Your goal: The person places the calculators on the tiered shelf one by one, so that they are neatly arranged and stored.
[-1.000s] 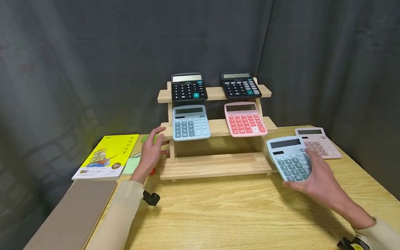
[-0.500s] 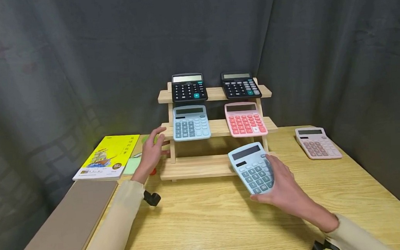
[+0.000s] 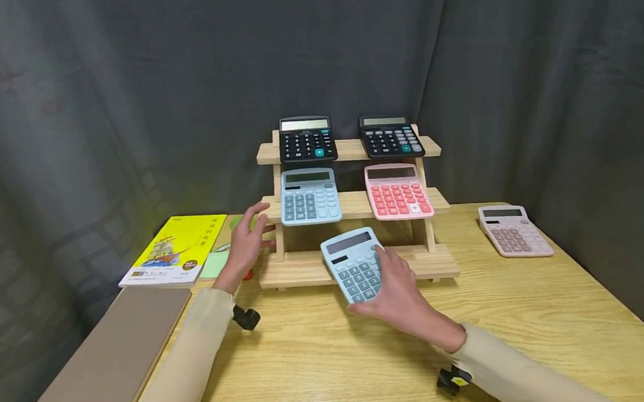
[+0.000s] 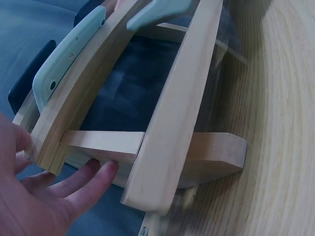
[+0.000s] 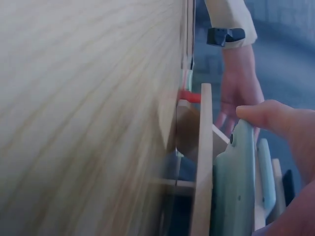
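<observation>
My right hand (image 3: pixel 398 292) grips a light blue calculator (image 3: pixel 355 270) by its right and lower edges. It is tilted, keys facing me, in front of the bottom shelf of a three-tier wooden display rack (image 3: pixel 296 274). In the right wrist view the calculator (image 5: pixel 236 182) appears edge-on beside a shelf board, and a gap between them is hard to judge. My left hand (image 3: pixel 243 247) holds the rack's left end at the middle shelf. In the left wrist view its fingers (image 4: pixel 91 182) curl around the shelf end and reach the side support.
Two black calculators (image 3: pixel 306 141) stand on the top shelf. Another blue calculator (image 3: pixel 310 197) and a pink calculator (image 3: pixel 399 192) stand on the middle one. A pale pink calculator (image 3: pixel 515 231) lies right. A yellow book (image 3: pixel 174 249) and brown notebook (image 3: pixel 113 349) lie left.
My right hand has carried the light blue calculator leftward from beside the pale pink one to the front of the bottom shelf. My left hand has stayed at the rack's left end.
</observation>
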Demonstrator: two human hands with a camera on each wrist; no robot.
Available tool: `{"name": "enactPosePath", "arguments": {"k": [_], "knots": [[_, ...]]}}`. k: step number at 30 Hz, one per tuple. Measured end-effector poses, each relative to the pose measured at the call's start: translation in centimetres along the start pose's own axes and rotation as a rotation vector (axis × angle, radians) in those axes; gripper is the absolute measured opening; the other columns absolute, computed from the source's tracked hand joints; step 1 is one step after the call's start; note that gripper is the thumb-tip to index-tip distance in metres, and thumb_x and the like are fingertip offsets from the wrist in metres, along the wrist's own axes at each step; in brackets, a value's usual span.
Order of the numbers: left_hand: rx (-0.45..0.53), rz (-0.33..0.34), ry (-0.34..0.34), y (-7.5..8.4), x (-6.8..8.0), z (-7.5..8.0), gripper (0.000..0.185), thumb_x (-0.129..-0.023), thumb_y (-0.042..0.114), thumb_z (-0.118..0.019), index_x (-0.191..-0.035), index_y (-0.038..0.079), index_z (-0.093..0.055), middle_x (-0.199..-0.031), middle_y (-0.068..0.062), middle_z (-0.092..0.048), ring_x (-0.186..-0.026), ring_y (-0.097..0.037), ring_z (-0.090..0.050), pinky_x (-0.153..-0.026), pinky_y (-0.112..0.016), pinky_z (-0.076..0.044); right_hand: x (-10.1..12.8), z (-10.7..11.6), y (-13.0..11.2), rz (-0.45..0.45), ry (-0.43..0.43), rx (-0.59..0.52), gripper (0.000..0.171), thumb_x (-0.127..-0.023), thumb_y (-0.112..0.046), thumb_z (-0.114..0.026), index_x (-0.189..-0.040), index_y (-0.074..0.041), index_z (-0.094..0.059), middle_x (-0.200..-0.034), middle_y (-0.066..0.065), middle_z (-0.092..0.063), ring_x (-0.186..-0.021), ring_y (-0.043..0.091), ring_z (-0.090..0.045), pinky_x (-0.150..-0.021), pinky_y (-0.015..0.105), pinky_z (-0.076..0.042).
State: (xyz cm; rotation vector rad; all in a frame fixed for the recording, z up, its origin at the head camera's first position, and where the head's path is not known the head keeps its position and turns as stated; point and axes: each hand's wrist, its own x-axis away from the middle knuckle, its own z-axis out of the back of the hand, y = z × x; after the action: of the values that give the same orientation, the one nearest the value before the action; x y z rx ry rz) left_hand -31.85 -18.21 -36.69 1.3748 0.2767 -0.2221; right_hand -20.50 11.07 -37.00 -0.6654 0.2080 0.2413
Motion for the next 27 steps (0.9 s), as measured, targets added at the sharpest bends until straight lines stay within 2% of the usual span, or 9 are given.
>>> {"name": "enactPosePath", "arguments": {"k": [10,18,27], "knots": [[0.003,-0.007,-0.009,0.1,0.0,0.0,0.041,-0.11,0.026,-0.044,-0.148,0.01,-0.045,-0.163,-0.008,-0.028,-0.123,-0.047,-0.057,-0.09,-0.064,-0.052,-2.3,-2.9,-2.1,-0.005,-0.003,-0.015,0.134,-0.052,-0.039,-0.1,-0.154,0.008,-0.027,-0.156,0.035,-0.025,-0.141,0.05,-0.027,-0.117,0.062,-0.022],[-0.014,0.005,-0.004,0.1,0.1,-0.1,0.042,-0.11,0.028,-0.044,-0.149,0.013,-0.046,-0.164,-0.006,-0.027,-0.122,-0.041,-0.06,-0.088,-0.058,-0.056,-3.5,-5.0,-4.1,-0.03,-0.007,-0.032,0.134,-0.057,-0.043,-0.098,-0.156,0.005,-0.022,-0.158,0.034,-0.018,-0.143,0.051,-0.023,-0.118,0.061,-0.02],[-0.035,0.009,-0.004,0.1,0.0,-0.1,0.043,-0.11,0.03,-0.044,-0.15,0.013,-0.044,-0.163,-0.008,-0.028,-0.124,-0.042,-0.058,-0.09,-0.059,-0.055,-4.1,-6.0,-5.6,-0.064,-0.044,-0.012,0.133,-0.065,-0.053,-0.093,-0.156,0.009,-0.018,-0.159,0.038,-0.008,-0.145,0.05,-0.016,-0.119,0.06,-0.017]]}}
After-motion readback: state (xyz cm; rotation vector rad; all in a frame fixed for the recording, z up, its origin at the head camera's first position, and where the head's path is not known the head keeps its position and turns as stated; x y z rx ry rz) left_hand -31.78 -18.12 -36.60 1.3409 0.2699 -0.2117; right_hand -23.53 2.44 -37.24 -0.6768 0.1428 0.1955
